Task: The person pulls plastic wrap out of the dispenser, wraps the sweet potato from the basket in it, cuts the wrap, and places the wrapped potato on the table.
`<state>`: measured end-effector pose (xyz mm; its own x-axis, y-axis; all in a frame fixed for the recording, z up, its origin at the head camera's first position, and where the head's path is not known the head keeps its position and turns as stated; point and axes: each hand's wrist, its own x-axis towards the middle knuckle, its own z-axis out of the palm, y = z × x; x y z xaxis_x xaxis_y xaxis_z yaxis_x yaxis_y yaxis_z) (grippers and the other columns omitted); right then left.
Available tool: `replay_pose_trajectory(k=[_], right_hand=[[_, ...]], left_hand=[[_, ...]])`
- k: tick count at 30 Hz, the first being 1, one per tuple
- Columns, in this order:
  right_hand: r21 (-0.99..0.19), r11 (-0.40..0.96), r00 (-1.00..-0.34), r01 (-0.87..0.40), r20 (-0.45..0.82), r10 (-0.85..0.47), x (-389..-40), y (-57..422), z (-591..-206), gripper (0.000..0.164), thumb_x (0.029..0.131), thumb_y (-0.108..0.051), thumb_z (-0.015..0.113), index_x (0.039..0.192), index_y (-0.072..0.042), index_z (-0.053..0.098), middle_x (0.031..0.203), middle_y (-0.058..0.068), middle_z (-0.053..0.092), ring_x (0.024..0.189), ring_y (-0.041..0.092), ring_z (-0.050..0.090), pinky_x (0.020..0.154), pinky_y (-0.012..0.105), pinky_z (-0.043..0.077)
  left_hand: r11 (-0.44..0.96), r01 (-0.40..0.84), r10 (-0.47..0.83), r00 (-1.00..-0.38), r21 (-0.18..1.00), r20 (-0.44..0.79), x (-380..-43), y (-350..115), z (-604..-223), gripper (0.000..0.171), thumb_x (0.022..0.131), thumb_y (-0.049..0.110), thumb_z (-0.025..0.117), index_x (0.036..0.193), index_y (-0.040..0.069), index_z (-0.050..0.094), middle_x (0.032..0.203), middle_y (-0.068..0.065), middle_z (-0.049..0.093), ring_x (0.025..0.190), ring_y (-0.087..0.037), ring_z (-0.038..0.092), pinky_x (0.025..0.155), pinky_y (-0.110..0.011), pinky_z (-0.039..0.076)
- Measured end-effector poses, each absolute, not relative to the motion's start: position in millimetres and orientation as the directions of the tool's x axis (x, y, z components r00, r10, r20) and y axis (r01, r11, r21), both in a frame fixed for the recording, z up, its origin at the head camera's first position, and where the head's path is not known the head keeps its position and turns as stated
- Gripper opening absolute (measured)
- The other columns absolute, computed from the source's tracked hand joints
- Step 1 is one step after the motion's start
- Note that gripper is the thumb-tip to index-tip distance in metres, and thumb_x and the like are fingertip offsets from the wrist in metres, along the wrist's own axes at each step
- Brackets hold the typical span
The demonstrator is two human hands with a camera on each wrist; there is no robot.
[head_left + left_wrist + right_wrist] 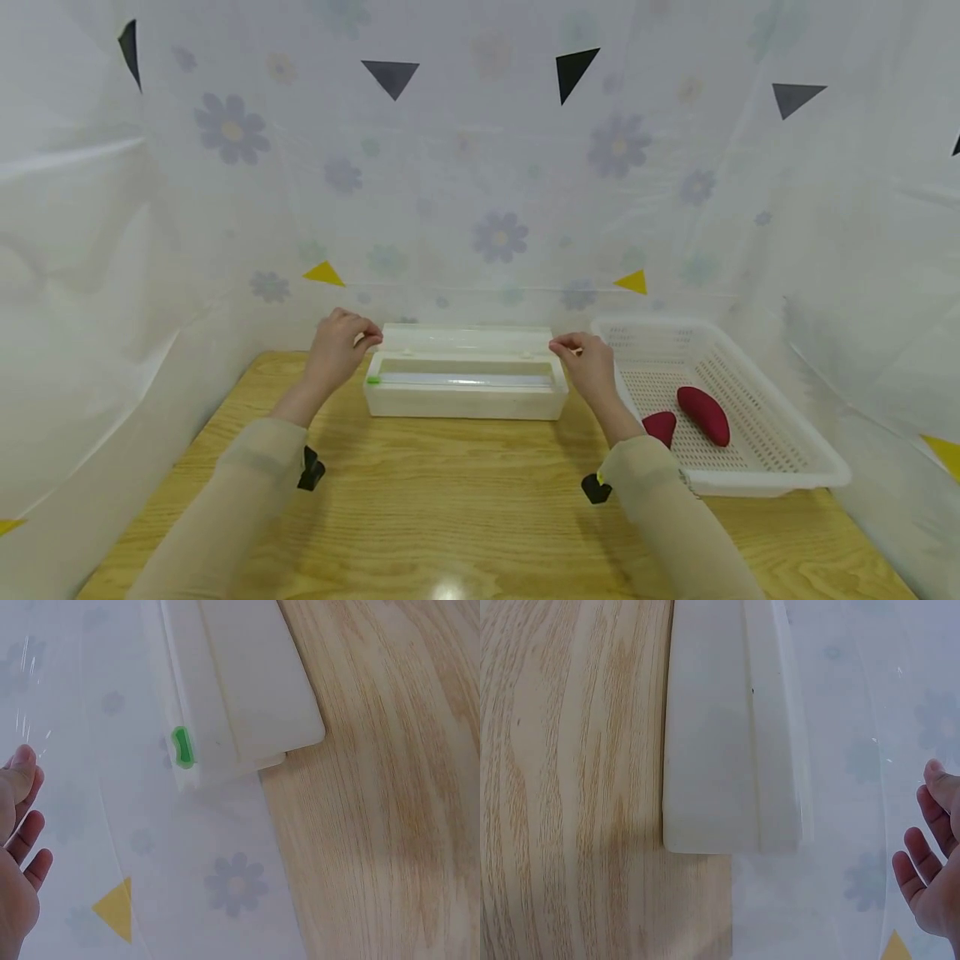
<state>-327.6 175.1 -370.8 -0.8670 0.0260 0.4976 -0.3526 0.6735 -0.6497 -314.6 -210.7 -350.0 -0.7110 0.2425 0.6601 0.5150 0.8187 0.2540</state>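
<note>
A white cling film dispenser box (465, 404) sits at the back of the table with its lid raised. Its green cutter slider (373, 380) is at the left end, also visible as a slider (182, 747) in the left wrist view. Clear cling film (28, 656) shows as faint glints near the fingertips. My left hand (341, 346) pinches the film between thumb and index finger at the box's upper left corner. At the upper right corner my right hand (588, 367) pinches the film likewise. Most of the film is too transparent to make out.
A white perforated basket (772, 482) stands at the right, holding two dark red objects: a long curved one (703, 415) and another (660, 427) partly hidden by my right arm. The wooden table (450, 500) meets a flower-patterned white curtain (480, 167) behind the box.
</note>
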Motion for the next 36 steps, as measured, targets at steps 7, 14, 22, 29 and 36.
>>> replay_pose_trajectory(k=[7,14,22,29,36], right_hand=[[-0.655,0.666,-0.869,-0.358,0.494,0.019,-327,174,-368,0.021,0.088,-0.026,0.066,0.095,-0.007,0.073,0.091,0.011,0.068,0.085,0.026,0.06,0.067,0.037,0.049],[-0.665,0.66,-0.877,-0.349,0.479,0.019,-326,174,-364,0.02,0.089,-0.025,0.065,0.097,-0.008,0.072,0.093,0.011,0.066,0.087,0.025,0.056,0.07,0.039,0.049],[-0.646,0.667,-0.865,-0.37,0.502,0.006,-328,175,-360,0.021,0.089,-0.025,0.066,0.097,-0.008,0.073,0.092,0.011,0.066,0.089,0.025,0.055,0.072,0.038,0.047],[-0.642,0.666,-0.857,-0.381,0.516,0.008,-331,176,-358,0.019,0.088,-0.025,0.066,0.095,-0.008,0.073,0.089,0.01,0.067,0.085,0.024,0.055,0.068,0.034,0.045],[-0.611,0.687,-0.84,-0.392,0.543,0.004,-336,178,-356,0.02,0.088,-0.026,0.067,0.093,-0.008,0.073,0.087,0.011,0.067,0.084,0.025,0.055,0.069,0.035,0.045]], left_hand=[[0.819,0.519,0.245,-0.701,0.243,0.67,-315,-213,-347,0.007,0.082,0.012,0.071,0.084,0.006,0.071,0.082,-0.011,0.069,0.084,-0.03,0.052,0.083,-0.049,0.041],[0.824,0.505,0.24,-0.721,0.256,0.65,-311,-213,-341,0.006,0.083,0.012,0.07,0.085,0.006,0.071,0.083,-0.01,0.068,0.085,-0.03,0.051,0.083,-0.049,0.039],[0.824,0.509,0.246,-0.716,0.248,0.654,-314,-215,-337,0.006,0.083,0.012,0.071,0.083,0.006,0.071,0.082,-0.01,0.068,0.084,-0.029,0.05,0.082,-0.049,0.039],[0.828,0.518,0.267,-0.701,0.215,0.661,-316,-215,-331,0.009,0.083,0.016,0.071,0.083,0.007,0.071,0.083,-0.01,0.069,0.083,-0.029,0.051,0.081,-0.049,0.039],[0.83,0.514,0.266,-0.707,0.217,0.655,-318,-216,-326,0.008,0.083,0.015,0.07,0.084,0.007,0.071,0.083,-0.01,0.069,0.083,-0.029,0.051,0.082,-0.049,0.04]])
